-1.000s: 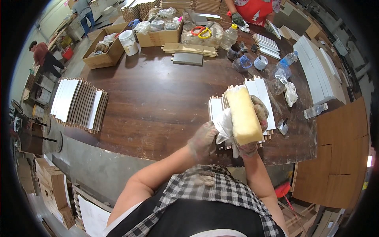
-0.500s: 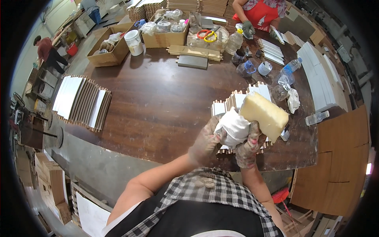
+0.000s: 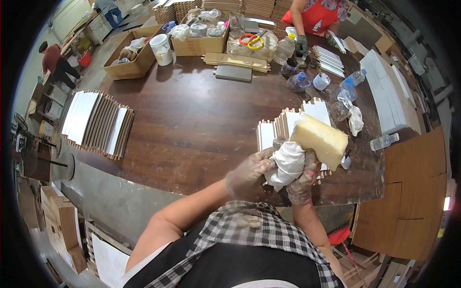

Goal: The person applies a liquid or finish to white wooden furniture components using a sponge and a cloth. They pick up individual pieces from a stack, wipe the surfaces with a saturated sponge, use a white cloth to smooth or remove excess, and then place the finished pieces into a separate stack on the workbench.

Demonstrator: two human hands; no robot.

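Observation:
A bunched white cloth [image 3: 289, 163] is between my two hands above the near right part of the table. My left hand [image 3: 252, 175], in a stained, thin-looking glove, is closed on the cloth's left side. On its other side my right hand [image 3: 303, 185], its glove smeared grey and pink, grips the cloth with the thumb up. A pale yellow sponge block [image 3: 321, 140] shows just beyond my right fingers; whether they also hold it or it rests on the boards, I cannot tell. Beneath lies a row of white-faced boards [image 3: 265, 136] with peg-like edges, partly hidden by hands and sponge.
Another stack of boards [image 3: 98, 122] lies at the table's left. Cardboard boxes [image 3: 132, 67], a white bucket [image 3: 161, 50] and scissors [image 3: 251, 42] stand along the far side. Bottles [image 3: 354, 79] are on the right. A co-worker in a red apron [image 3: 314, 21] handles pieces opposite.
The cloth has been turned and gathered between my hands, its loose end now hanging lower. My left hand has shifted slightly. The co-worker's gloved hand has moved down toward the table.

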